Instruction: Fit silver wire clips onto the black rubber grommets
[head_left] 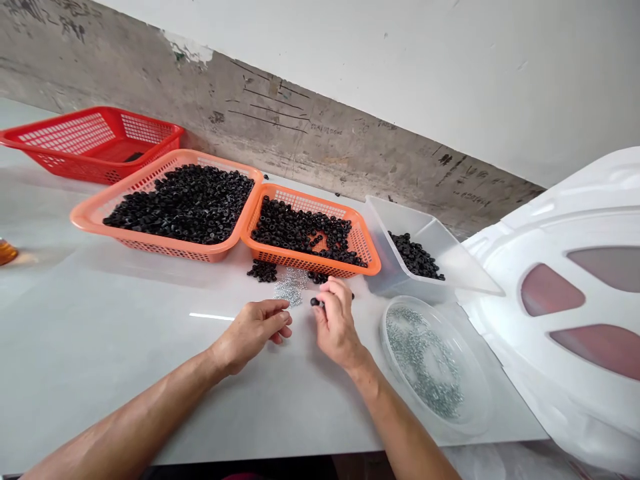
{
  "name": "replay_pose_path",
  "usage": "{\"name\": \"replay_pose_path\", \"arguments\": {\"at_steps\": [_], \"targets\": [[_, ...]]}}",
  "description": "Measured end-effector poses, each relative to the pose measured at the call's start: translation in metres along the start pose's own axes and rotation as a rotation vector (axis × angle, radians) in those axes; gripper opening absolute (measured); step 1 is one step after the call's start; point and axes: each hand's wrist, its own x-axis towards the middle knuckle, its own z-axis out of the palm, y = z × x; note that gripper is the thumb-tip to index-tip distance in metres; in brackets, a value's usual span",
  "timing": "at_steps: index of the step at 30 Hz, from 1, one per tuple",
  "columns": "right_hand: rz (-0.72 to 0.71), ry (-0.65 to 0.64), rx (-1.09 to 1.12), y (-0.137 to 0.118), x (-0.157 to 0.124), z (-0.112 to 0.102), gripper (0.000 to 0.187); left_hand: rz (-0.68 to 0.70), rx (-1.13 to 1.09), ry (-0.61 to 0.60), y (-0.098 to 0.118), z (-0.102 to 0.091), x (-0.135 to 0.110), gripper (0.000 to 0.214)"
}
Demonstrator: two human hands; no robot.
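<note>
My right hand (pixel 339 325) pinches a small round black plastic piece (pixel 315 302) between thumb and fingers, just above the table. Left of it, my left hand (pixel 256 331) has its thumb and forefinger brought together. Whatever they grip, if anything, is too small to make out. Beyond the hands lies a spread of tiny shiny metal balls (pixel 290 287). A little heap of black pieces (pixel 262 270) sits beside the balls, against the orange basket (pixel 310 261). More black ring-like pieces fill much of that basket; others lie partly hidden behind my right hand.
A larger peach basket (pixel 165 248) heaped with black pieces and a red basket (pixel 75 163) stand to the left. On the right are a clear bin (pixel 395 280) of black pieces, a round clear tub (pixel 387 333) of metal balls, and a white plastic chair (pixel 545 233).
</note>
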Motion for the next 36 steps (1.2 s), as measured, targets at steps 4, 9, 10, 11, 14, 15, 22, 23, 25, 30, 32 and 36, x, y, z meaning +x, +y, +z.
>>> {"name": "replay_pose_path", "arguments": {"at_steps": [4,9,10,11,14,15,22,23,25,30,32,36], "targets": [[-0.15,-0.09,0.097,-0.038,0.0,0.0,0.026,0.105,-0.037,-0.086,0.001,0.005,-0.002,0.025],[-0.126,-0.2,0.141,-0.032,0.02,-0.009,0.023,0.107,-0.111,0.018,0.003,-0.007,0.004,0.015],[-0.074,-0.218,0.122,-0.025,0.025,-0.012,0.023,0.107,-0.139,0.068,0.005,-0.012,0.006,0.018],[-0.013,-0.226,0.087,-0.017,0.029,-0.014,0.023,0.112,-0.164,0.117,0.007,-0.017,0.007,0.02],[0.085,-0.261,-0.041,-0.001,0.033,-0.013,0.02,0.143,-0.211,0.217,0.013,-0.029,0.011,0.022],[0.081,-0.285,-0.067,0.001,0.032,-0.009,0.021,0.145,-0.218,0.24,0.014,-0.031,0.012,0.021],[0.014,-0.364,-0.076,-0.008,0.019,0.015,0.023,0.088,-0.202,0.231,0.012,-0.026,0.011,0.02],[0.009,-0.372,-0.075,-0.008,0.019,0.016,0.022,0.082,-0.195,0.23,0.012,-0.024,0.01,0.02],[0.001,-0.392,-0.081,-0.008,0.02,0.017,0.02,0.074,-0.183,0.232,0.011,-0.022,0.01,0.02],[-0.04,-0.428,-0.083,-0.003,0.021,0.02,0.021,0.06,-0.179,0.208,0.009,-0.019,0.009,0.022],[-0.051,-0.425,-0.059,-0.003,0.021,0.019,0.021,0.058,-0.188,0.173,0.006,-0.019,0.009,0.024],[0.028,-0.344,0.158,-0.008,0.024,0.009,0.019,0.055,-0.163,0.067,0.0,-0.016,0.009,0.018]]}}
